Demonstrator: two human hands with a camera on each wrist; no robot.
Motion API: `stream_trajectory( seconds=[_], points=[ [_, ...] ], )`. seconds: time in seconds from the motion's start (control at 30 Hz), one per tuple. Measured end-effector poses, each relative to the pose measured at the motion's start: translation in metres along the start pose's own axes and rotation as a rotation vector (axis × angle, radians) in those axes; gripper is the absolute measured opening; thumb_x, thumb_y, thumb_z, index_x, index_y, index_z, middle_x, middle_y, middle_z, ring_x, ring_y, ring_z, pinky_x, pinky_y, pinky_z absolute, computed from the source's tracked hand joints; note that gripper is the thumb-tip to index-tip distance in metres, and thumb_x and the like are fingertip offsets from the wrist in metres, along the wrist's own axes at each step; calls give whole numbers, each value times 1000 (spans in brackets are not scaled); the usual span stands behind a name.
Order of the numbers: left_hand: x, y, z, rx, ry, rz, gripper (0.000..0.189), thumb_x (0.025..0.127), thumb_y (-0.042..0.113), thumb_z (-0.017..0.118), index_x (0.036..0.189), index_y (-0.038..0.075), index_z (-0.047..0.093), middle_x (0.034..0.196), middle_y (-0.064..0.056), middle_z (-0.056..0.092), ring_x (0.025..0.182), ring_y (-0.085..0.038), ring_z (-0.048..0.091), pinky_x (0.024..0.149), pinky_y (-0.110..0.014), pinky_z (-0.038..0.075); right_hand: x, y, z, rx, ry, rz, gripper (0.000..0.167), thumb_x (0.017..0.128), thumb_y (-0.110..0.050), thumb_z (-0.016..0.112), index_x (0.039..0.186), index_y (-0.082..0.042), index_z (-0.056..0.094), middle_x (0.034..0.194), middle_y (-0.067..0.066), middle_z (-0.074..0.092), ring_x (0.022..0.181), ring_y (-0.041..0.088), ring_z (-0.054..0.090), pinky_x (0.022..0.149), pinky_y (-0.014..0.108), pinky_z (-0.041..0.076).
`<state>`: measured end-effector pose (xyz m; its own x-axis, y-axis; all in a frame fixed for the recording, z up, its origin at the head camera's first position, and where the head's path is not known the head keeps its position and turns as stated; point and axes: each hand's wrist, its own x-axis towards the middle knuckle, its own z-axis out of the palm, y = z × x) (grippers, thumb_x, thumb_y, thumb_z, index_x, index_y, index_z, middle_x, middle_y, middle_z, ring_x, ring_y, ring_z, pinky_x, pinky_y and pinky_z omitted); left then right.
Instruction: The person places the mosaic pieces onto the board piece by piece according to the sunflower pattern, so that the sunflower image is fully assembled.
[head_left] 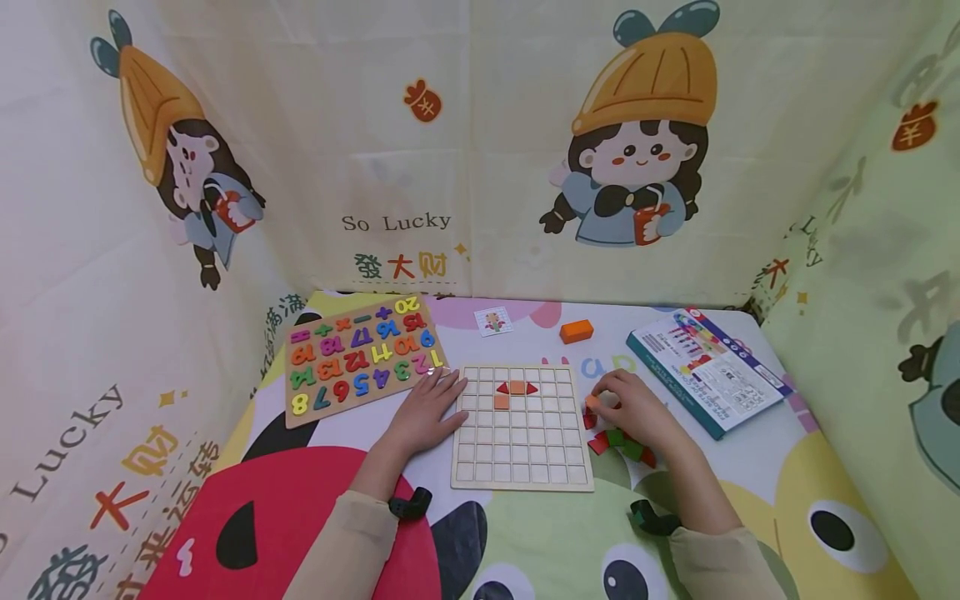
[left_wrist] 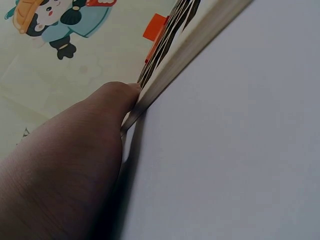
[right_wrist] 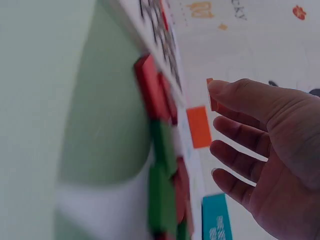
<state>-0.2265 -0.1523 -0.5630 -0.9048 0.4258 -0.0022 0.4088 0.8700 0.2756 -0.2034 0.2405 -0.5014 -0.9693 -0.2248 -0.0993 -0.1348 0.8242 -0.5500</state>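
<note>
A wooden grid board [head_left: 517, 458] lies in the middle of the table. In its upper rows sit two orange square tiles [head_left: 502, 402] and two red triangle tiles [head_left: 532, 388]. My left hand [head_left: 426, 417] rests at the board's left edge, its thumb against the rim in the left wrist view. Just off the board's right side, my right hand [head_left: 633, 408] pinches an orange tile [right_wrist: 213, 95] between thumb and index finger, the other fingers spread. Under and beside that hand lies a loose pile of red and green tiles [head_left: 615, 437].
A number puzzle board [head_left: 300, 400] lies at the left, near the left hand. Behind the grid board are a small picture card [head_left: 492, 322] and an orange block [head_left: 577, 332]. A teal-edged box [head_left: 708, 367] lies at the right. Printed cloth walls [head_left: 480, 167] enclose the table.
</note>
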Motion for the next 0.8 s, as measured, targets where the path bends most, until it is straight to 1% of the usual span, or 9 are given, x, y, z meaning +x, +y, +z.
stream_trajectory(
  seconds=[0.13,0.2,0.27,0.37,0.43,0.57,0.67,0.8],
  points=[
    [0,0,0,-4,4,-2,70,96,64,45,157,34,25,165,11,20,156,-19,4,126,-47,10,8,-16,2,39,-21,6,25,91,-39,70,111,-25,67,122,3,58,112,25,52,90,42,56],
    [0,0,0,-5,6,-2,71,95,64,45,157,34,26,165,11,21,156,-19,4,126,-47,10,11,-25,3,52,-37,7,26,91,-39,71,112,-25,67,116,2,60,105,23,54,82,35,57],
    [0,0,0,-6,10,-1,70,95,64,45,157,34,26,165,11,21,156,-19,5,126,-47,11,15,-33,5,48,-50,-13,27,91,-38,70,113,-24,67,111,0,61,98,20,54,74,30,55],
    [0,-1,1,-4,16,1,70,96,64,44,156,34,26,165,11,21,156,-20,6,126,-47,11,21,-43,11,40,-64,-47,26,91,-37,70,112,-23,67,101,-2,60,88,17,53,66,27,50],
    [0,-1,1,-5,16,1,70,96,64,44,156,34,26,165,11,21,156,-19,5,126,-47,11,25,-48,16,28,-67,-83,24,92,-35,70,111,-22,67,95,-3,60,85,16,52,65,28,48],
    [0,-1,1,-5,7,-2,70,95,65,44,156,35,25,165,12,20,156,-18,4,127,-46,9,34,-56,28,24,-78,-124,22,92,-36,70,108,-22,68,83,-3,57,79,15,52,65,28,46],
    [0,-1,1,-5,8,-1,70,96,64,44,157,35,25,165,12,20,156,-18,4,127,-46,10,42,-61,37,11,-80,-138,21,91,-36,71,107,-22,68,80,-4,57,78,15,52,66,29,45],
    [0,-1,1,-9,14,3,69,96,63,45,157,34,26,165,11,21,156,-19,5,126,-46,11,50,-67,48,5,-80,-141,19,90,-34,72,104,-22,69,81,-5,58,80,14,53,70,28,46]
  ],
)
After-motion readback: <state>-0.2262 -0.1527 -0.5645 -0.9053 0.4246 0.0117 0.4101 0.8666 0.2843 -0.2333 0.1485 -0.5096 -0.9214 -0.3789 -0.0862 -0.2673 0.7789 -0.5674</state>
